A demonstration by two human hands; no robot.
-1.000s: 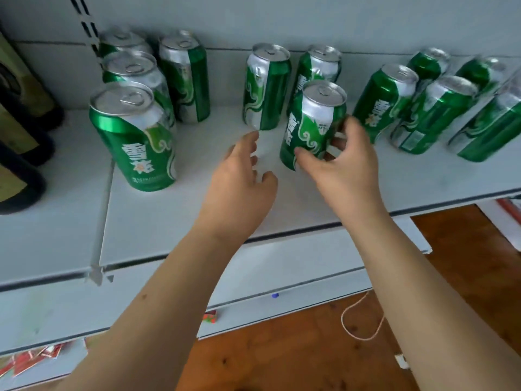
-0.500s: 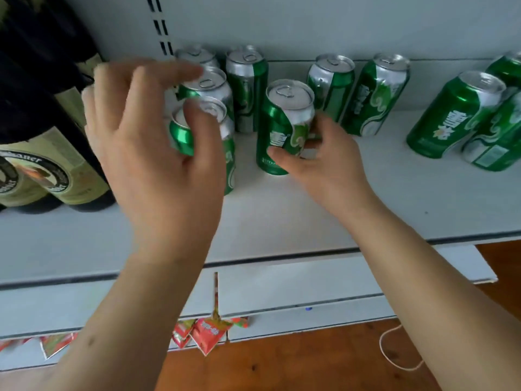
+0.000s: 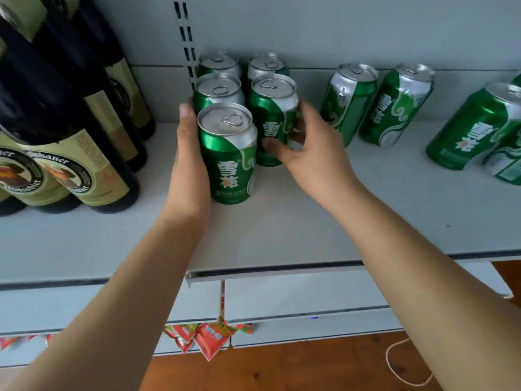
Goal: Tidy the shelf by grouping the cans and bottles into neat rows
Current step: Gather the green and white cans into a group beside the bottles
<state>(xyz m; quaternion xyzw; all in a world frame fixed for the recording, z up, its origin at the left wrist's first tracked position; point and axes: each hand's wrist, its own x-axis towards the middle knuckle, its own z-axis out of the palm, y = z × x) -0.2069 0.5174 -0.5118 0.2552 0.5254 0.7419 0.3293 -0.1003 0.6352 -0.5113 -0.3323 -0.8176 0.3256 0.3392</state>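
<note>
Green aluminium beer cans stand clustered on the white metal shelf, just right of the dark glass bottles. Left hand lies flat, fingers straight, against the front can. Right hand grasps the second-row can with curled fingers. More green cans stand well right.

Soft, even daylight — faint shadows, mild glare on can tops, edges bowed.
</note>
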